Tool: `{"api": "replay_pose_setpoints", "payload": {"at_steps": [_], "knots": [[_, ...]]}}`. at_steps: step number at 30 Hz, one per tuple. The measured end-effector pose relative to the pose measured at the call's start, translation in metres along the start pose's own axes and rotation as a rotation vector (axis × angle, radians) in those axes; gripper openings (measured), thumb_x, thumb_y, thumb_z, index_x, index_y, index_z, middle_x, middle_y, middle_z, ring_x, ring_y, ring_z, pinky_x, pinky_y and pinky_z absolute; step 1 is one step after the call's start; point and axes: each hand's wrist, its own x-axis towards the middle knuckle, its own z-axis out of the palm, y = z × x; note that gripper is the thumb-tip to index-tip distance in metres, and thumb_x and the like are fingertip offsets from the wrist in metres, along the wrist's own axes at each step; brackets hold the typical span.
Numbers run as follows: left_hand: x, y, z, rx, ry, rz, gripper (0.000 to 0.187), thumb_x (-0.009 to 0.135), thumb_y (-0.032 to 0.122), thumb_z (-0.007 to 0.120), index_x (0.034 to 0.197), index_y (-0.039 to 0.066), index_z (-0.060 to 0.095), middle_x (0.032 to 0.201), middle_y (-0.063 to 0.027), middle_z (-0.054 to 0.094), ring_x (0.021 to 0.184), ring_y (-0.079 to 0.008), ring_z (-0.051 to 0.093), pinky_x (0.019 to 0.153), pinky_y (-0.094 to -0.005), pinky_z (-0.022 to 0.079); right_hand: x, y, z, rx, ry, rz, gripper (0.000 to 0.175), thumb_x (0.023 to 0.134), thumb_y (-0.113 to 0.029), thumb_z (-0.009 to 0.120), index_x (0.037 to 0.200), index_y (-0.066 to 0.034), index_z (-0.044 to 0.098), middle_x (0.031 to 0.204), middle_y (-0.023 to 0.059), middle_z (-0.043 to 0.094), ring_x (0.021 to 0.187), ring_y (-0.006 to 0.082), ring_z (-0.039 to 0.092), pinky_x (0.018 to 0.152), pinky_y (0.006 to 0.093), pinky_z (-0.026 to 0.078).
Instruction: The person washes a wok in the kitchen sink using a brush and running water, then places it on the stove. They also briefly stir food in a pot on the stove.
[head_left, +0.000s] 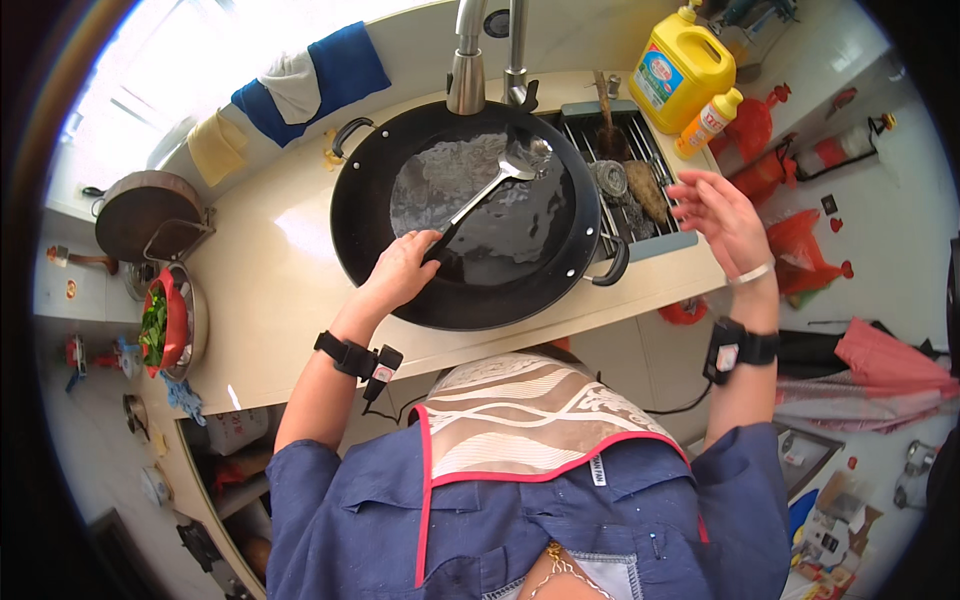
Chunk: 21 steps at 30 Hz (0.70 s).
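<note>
A large black wok (480, 300) with two side handles rests under the faucet (466, 82), with water in its bowl. My left hand (401, 270) grips the dark handle of a metal spatula or ladle (480, 196); its silvery head lies in the water near the wok's far side. My right hand (716, 217) is raised to the right of the wok, beside the drain rack (637, 250), with its fingers apart and nothing in it. On the rack lie a steel wool scrubber (611, 178), a brownish scouring pad (646, 191) and a brush with a wooden handle (603, 94).
A yellow detergent jug (682, 71) and an orange bottle (707, 124) stand behind the rack. Cloths (349, 67) hang along the sill. At left are a round dark pan (150, 217) and a red basket of green leaves (175, 322). Red bags (802, 251) hang at right.
</note>
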Motion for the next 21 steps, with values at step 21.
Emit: {"api": "replay_pose_setpoints", "payload": {"at_steps": [21], "knots": [[0.083,0.000,0.063,0.281,-0.124,-0.417,0.068,0.074,0.009,0.064,0.135,0.008,0.034,0.116,-0.0204,0.053,0.101,-0.0370,0.054,0.088,-0.0433,0.044,0.377,0.207,-0.082,0.755,-0.034,0.401,0.053,0.096,-0.037,0.042,0.136,-0.0101,0.020,0.140,0.0244,0.029,0.113,0.0436,0.049,0.086,0.0507,0.046]]}}
